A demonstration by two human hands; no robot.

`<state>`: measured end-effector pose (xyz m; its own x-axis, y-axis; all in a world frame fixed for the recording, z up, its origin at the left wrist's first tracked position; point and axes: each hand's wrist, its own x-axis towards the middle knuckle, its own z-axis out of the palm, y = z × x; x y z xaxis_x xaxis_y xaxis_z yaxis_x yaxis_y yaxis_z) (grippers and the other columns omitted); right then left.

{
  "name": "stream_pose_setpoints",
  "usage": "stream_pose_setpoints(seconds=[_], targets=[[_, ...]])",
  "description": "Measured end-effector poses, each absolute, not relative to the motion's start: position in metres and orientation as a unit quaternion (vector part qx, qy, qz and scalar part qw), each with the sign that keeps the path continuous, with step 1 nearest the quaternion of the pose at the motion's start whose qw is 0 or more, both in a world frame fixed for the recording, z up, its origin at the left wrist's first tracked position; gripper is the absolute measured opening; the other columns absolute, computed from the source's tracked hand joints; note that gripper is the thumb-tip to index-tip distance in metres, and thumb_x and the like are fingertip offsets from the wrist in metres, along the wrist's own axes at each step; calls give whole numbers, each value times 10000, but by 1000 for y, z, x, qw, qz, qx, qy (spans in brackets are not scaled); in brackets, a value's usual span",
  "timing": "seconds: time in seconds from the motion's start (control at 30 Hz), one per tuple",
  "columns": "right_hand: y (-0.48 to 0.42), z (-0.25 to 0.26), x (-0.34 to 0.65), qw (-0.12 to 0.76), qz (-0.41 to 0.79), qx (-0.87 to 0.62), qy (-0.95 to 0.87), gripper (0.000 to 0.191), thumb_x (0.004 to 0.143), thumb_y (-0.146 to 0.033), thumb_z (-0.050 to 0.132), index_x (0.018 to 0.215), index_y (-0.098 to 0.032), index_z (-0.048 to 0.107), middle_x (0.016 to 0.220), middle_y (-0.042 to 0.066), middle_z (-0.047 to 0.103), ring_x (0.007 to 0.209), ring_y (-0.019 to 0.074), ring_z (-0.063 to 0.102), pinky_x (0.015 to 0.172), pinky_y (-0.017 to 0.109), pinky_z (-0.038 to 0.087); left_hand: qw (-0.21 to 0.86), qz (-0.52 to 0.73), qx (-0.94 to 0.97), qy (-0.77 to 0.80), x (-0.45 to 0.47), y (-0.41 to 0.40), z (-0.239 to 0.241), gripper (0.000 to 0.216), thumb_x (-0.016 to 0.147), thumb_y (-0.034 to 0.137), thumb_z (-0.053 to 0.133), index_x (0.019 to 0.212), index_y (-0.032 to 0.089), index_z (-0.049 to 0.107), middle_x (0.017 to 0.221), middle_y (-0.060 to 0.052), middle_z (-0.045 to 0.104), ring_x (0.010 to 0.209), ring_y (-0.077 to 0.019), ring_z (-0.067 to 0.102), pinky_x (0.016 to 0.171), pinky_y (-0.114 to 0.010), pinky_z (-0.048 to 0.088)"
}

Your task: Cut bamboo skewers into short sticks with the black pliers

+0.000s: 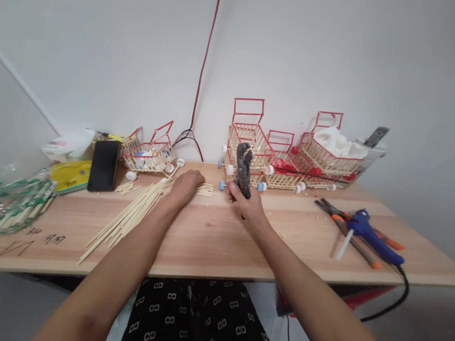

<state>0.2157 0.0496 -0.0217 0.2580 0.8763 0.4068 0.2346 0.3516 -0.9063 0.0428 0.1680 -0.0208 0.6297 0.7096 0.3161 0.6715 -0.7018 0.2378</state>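
My right hand (250, 203) grips a dark hand tool with a pliers-like head (244, 167), held upright above the middle of the table. My left hand (186, 184) rests on the table with its fingers curled down; what lies under them is hidden. Beside its fingertips is a small pile of short cut sticks (206, 189). Left of that hand, a fan of long thin wooden sticks (129, 213) spreads toward the table's front edge, partly under the forearm.
Small stick-built shopping carts (252, 140) with red handles stand along the wall. To the right lie orange-handled pliers (352, 240) and a blue glue gun (373, 237). A phone (104, 166), a yellow packet (70, 175) and bagged sticks (24, 205) are at left.
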Motion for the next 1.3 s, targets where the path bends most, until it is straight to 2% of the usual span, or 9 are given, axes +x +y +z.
stream_pose_setpoints(seconds=[0.43, 0.7, 1.3], targets=[[55, -27, 218, 605, 232, -520, -556, 415, 814, -574, 535, 856, -164, 587, 700, 20, 559, 674, 162, 526, 675, 291, 438, 31, 215, 905, 366, 45, 175, -28, 211, 897, 208, 484, 902, 149, 687, 942, -101, 671, 927, -211, 575, 841, -328, 421], [56, -30, 218, 591, 228, -528, -565, 417, 816, -584, 527, 797, -171, 580, 690, 23, 571, 668, 163, 531, 674, 284, 435, 9, 200, 918, 342, 57, 164, -31, 236, 925, 180, 431, 904, 140, 662, 941, -111, 628, 941, -216, 540, 830, -319, 403], [57, -32, 220, 593, 194, -519, -585, 347, 843, -502, 533, 735, -173, 564, 662, 14, 563, 632, 155, 509, 636, 273, 401, -46, 149, 897, 413, 54, 127, -25, 238, 929, 183, 388, 928, 140, 622, 941, -126, 624, 924, -253, 560, 780, -357, 390]])
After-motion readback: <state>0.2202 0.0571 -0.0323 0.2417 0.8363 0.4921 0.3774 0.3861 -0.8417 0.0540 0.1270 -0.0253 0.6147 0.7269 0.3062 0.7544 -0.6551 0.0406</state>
